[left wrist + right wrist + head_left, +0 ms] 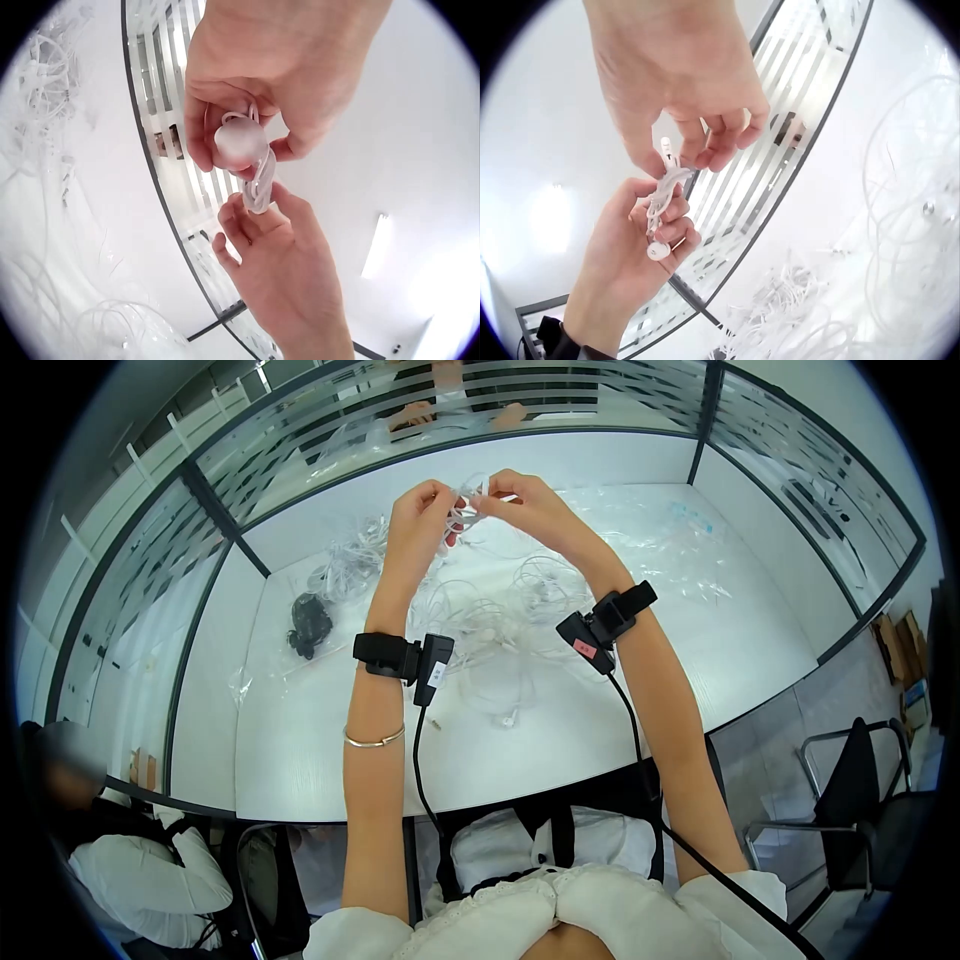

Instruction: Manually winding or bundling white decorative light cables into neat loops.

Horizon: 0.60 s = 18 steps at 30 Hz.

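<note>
A small wound bundle of white wired earphones is held up between both hands, over the far part of the table. My left hand curls its fingers round one end, where a rounded white piece sticks out in the left wrist view. My right hand pinches the other end between thumb and finger, its remaining fingers bent loosely. In the right wrist view, a white stem with a black mark juts up beside the right thumb. The cord's loops run down into the left palm.
Tangled white cords spread over the middle of the white table, with a thicker heap at the left. A black bundle lies near that heap. Clear plastic covers the right back. Partitions enclose the table; another person sits at left.
</note>
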### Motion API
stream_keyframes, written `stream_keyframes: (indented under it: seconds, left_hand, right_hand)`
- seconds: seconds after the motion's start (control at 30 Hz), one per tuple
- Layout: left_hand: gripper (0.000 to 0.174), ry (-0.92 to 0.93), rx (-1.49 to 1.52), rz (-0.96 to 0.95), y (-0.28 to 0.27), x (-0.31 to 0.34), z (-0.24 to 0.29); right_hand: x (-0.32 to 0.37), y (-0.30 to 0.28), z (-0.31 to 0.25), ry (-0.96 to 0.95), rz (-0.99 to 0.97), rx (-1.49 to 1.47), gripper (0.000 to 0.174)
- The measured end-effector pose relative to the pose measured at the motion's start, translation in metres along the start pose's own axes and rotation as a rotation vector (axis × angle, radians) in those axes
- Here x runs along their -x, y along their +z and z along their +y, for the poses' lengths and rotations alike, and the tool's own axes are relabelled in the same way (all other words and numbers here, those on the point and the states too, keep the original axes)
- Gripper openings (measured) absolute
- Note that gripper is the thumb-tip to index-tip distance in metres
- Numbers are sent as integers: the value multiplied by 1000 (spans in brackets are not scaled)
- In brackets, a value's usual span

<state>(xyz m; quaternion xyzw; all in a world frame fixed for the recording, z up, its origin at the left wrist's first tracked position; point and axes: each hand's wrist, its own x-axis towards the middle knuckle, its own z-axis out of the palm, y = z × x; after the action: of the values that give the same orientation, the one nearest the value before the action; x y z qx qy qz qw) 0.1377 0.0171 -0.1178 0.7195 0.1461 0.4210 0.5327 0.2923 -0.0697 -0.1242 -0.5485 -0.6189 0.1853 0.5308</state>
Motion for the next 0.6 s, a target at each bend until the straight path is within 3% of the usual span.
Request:
stream_keyframes:
  seconds: [0.03,0.13,0.27,0.37,0.47,0.6]
  left_hand:
    - [19,-19,-65,-35,-1,0,1]
    - [19,-33,-139,-85,3,7,11]
    - [19,-33,-234,-156,8,6,-1]
    - [19,8,-201,-171,7,5,-7]
    - [20,77,-102,-166,10,10,4]
    - [20,49,14,-184,-1,4,4]
  right_hand:
    - [-2,1,6,-77,20,72,34]
    - [7,-5,-7,-26,6,160,39]
    - [10,-7,-8,-2,-24,340,35]
    - [14,-3,-9,-64,59,424,30]
    - [12,-1,-15,-99,83,371,25]
    - [8,-5,-20,-86,27,42,22]
